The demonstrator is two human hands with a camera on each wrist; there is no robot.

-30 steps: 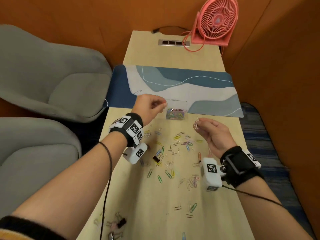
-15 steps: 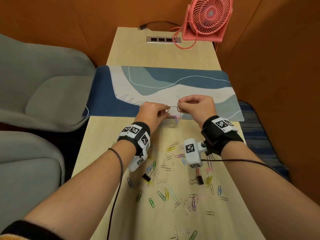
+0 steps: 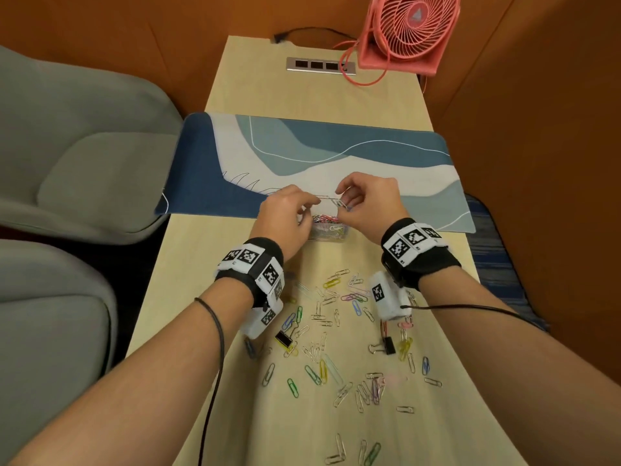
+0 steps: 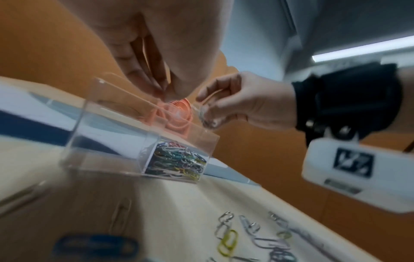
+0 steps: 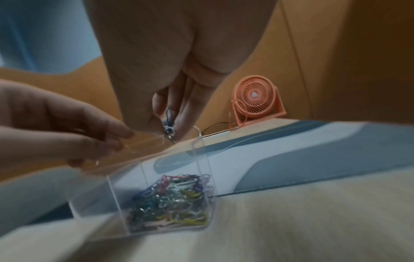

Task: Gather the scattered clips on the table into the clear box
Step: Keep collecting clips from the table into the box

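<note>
Now your left hand [image 3: 285, 216] pinches the raised clear lid [image 5: 143, 141] of the clear box [image 3: 327, 230], which sits on the bench [image 3: 188, 264] at the mat's [image 3: 302, 156] near edge. Your right hand [image 3: 369, 203], at 3 o'clock from the left, has its grip clamped on a few clips [image 5: 168, 124] above the box. Loose clips [image 3: 336, 331] lie scattered at 6 o'clock from it.

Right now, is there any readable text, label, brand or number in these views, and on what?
No readable words or numbers.
Wrist bands and camera units: black-and-white square marker patterns only.
Fan hub: a triangle mark, no lettering.
Camera unit's small label: too blurred to read.
</note>
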